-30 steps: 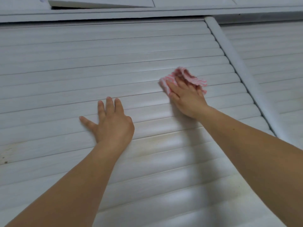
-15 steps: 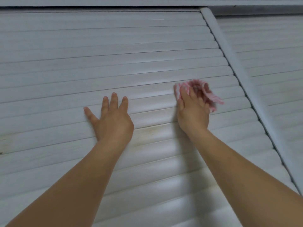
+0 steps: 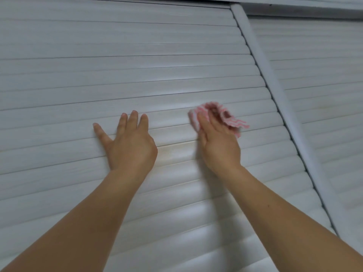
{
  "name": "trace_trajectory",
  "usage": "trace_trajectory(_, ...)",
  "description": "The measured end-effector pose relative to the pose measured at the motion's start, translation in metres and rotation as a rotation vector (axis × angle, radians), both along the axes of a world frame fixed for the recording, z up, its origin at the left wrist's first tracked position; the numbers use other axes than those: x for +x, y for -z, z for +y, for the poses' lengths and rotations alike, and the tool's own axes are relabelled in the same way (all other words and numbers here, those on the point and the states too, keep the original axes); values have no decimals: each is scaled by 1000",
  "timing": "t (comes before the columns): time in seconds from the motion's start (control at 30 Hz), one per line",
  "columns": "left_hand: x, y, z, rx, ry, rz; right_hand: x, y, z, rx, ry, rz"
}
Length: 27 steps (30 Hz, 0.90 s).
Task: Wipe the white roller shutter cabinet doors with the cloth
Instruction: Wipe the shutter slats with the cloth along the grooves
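Note:
A white roller shutter door (image 3: 117, 65) of horizontal slats fills the view. My left hand (image 3: 129, 146) lies flat on the slats, fingers straight and spread. To its right, my right hand (image 3: 218, 144) presses a crumpled pink and white striped cloth (image 3: 233, 119) against the door with fairly straight fingers; the cloth bunches out above and right of the fingers. A faint yellowish stain (image 3: 176, 148) marks the slat between the two hands.
A white vertical post (image 3: 275, 91) slants down on the right and separates this door from a second slatted shutter door (image 3: 324, 85). A white frame edge (image 3: 294, 1) runs along the top.
My right hand has slid the cloth down the slats and slightly left, closer to the left hand. The left hand stays pressed on the door. The view has tilted downward.

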<state>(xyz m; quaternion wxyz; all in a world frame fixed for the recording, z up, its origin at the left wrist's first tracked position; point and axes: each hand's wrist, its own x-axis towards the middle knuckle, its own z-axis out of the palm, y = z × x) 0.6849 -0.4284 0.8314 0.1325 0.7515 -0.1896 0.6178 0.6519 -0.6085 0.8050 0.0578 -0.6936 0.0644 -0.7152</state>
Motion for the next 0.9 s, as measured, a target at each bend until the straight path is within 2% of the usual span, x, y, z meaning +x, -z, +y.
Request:
trace_trajectory(0.1, 0, 2, 0, 8, -9, 12, -2, -4, 1, 136, 15, 65)
trace_trajectory(0.17, 2, 2, 0, 5, -5, 2, 0, -3, 10, 70, 75, 124)
trace_trajectory(0.23, 2, 2, 2, -3, 3, -18, -2, 1, 6, -30, 109, 122)
trace_trajectory(0.3, 2, 3, 3, 2, 0, -29, -11, 1, -13, -43, 107, 99)
trace_trajectory(0.53, 3, 4, 5, 7, -17, -42, -35, -6, -95, 220, 143, 130)
trace_trajectory(0.7, 4, 6, 4, 1, -6, -23, -36, 3, -107, 468, 92, 97)
trace_trajectory(0.9, 6, 7, 14, -9, 137, -46, -25, 13, -62, 434, 70, 66)
